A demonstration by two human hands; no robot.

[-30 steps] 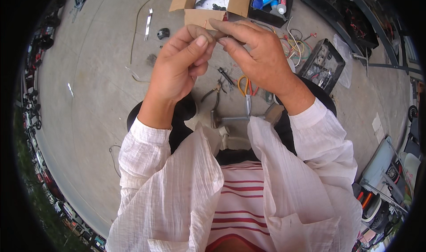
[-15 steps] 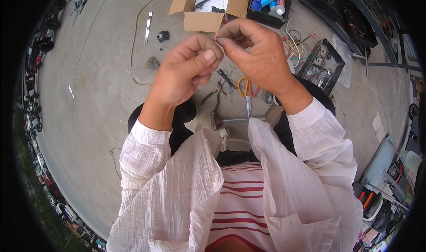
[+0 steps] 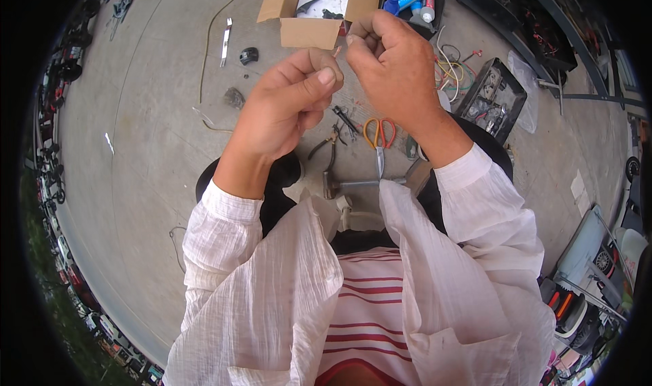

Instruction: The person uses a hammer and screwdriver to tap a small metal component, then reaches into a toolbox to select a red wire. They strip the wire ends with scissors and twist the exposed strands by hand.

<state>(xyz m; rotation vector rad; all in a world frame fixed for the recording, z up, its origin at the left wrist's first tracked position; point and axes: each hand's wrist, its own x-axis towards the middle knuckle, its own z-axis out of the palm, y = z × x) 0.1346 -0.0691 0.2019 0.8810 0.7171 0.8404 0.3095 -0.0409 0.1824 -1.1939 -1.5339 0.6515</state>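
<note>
My left hand (image 3: 292, 97) is closed in a pinch, thumb against the curled fingers. A thin reddish piece like a wire end (image 3: 337, 50) sticks up from its fingertips. A little higher and to the right, my right hand (image 3: 397, 67) is also pinched; a small dark sliver shows at its fingertips, too small to name. The two hands are apart. Below them on the floor lie pliers (image 3: 331, 145), a black slim tool (image 3: 346, 120), scissors with orange and red handles (image 3: 379, 141) and a hammer (image 3: 353, 184).
An open cardboard box (image 3: 311, 33) stands ahead, beside a black bin of bottles and tubes (image 3: 415, 2). At the right are loose coloured wires (image 3: 454, 70) and a black tray of small parts (image 3: 499, 97). A silver tool (image 3: 226, 43) and a black part (image 3: 249, 55) lie left.
My right hand has moved up and slightly right, away from my left fingertips. The thin reddish end at the left fingertips now shows freely. My left hand has hardly moved.
</note>
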